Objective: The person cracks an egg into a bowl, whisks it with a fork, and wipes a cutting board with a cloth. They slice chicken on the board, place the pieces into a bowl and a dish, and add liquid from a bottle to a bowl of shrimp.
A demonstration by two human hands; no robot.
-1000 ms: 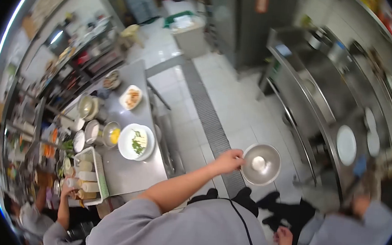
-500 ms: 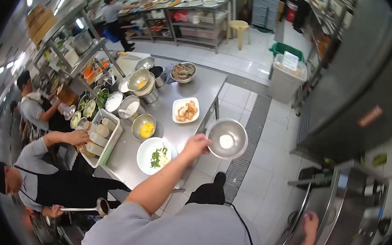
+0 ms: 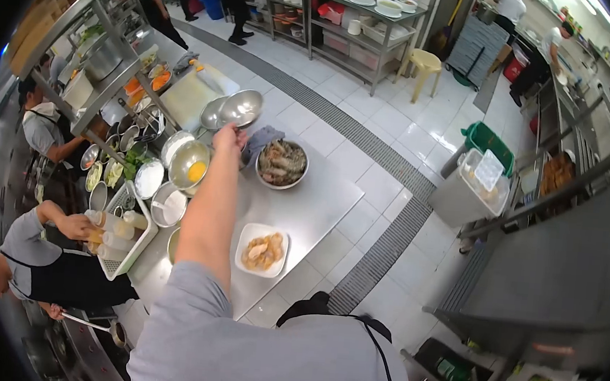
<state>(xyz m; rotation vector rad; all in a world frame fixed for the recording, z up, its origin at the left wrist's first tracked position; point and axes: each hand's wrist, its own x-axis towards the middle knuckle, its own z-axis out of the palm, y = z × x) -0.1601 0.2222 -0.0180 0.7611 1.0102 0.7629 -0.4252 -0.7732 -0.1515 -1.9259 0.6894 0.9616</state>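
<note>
My left hand (image 3: 230,139) reaches across to the far part of the steel table, fingers closed at the rim of a small metal bowl (image 3: 244,107). That bowl is tilted and overlaps another metal bowl (image 3: 213,113) on its left. Just right of my wrist is a grey cloth (image 3: 263,137), beside a metal bowl of raw prawns (image 3: 282,164). Left of my forearm, a metal bowl with egg yolk (image 3: 195,171) sits among other bowls. A square white dish of pale orange meat pieces (image 3: 262,250) lies nearer my body. My right hand is out of view.
A cutting board (image 3: 195,97) lies at the table's far left corner. A crate of squeeze bottles (image 3: 129,248) stands on the left edge, where a co-worker's hand (image 3: 75,226) reaches in. A waste bin (image 3: 468,194) and a steel cabinet (image 3: 553,256) stand right.
My left hand has carried the metal bowl from beyond the table's right edge to its far left part. The view has turned, and my right hand has left it.
</note>
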